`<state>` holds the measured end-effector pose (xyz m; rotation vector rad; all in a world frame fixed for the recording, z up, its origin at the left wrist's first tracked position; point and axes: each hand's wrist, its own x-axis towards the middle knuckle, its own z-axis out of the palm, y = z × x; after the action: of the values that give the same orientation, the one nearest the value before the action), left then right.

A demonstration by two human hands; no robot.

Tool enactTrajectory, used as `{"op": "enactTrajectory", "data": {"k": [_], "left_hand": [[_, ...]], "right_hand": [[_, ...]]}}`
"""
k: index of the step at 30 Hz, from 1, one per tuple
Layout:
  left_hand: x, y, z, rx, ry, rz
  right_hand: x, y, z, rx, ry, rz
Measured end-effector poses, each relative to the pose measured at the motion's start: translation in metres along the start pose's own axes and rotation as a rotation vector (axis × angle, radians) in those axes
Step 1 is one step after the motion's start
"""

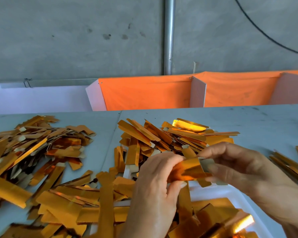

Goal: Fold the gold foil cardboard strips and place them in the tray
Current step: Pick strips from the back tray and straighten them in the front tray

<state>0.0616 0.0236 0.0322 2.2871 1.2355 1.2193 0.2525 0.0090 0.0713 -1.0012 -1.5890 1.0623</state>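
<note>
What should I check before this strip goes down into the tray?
1. Left hand grip on the gold strip: ok, fingers curled round it.
2. Right hand grip on its other end: ok.
3. Fold finished: cannot tell, the strip is bent but blurred.
4. White tray within reach: ok, directly below the hands.
5. Room in the tray: ok, bare white shows beside the folded pieces.
6. Loose pile clear of the tray: not ok, strips overlap its left edge.

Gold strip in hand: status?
Left hand and right hand both pinch one gold foil strip, mid-fold. White tray below, folded pieces inside. Nothing blocking.
</note>
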Motion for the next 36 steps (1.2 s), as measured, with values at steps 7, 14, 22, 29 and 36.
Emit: {"op": "enactTrajectory", "data": {"k": [7,14,22,29,36], "left_hand": [[0.001,-0.007,0.009,0.284,0.160,0.222],[0.002,-0.008,0.010,0.329,0.175,0.217],[0.000,-0.001,-0.006,-0.126,-0.037,-0.107],[0.000,-0.003,-0.006,-0.205,-0.222,-0.107],[-0.002,-0.005,0.000,-0.143,-0.166,-0.064]], "right_hand": [[0.003,-0.002,0.008,0.030,0.129,0.054],[0.005,0.006,0.007,-0.113,0.184,0.058],[0.007,0.008,0.004,-0.084,0.162,-0.085],[0.004,0.010,-0.002,-0.088,0.140,-0.139],[0.004,0.006,0.000,-0.080,0.131,-0.119]]}}
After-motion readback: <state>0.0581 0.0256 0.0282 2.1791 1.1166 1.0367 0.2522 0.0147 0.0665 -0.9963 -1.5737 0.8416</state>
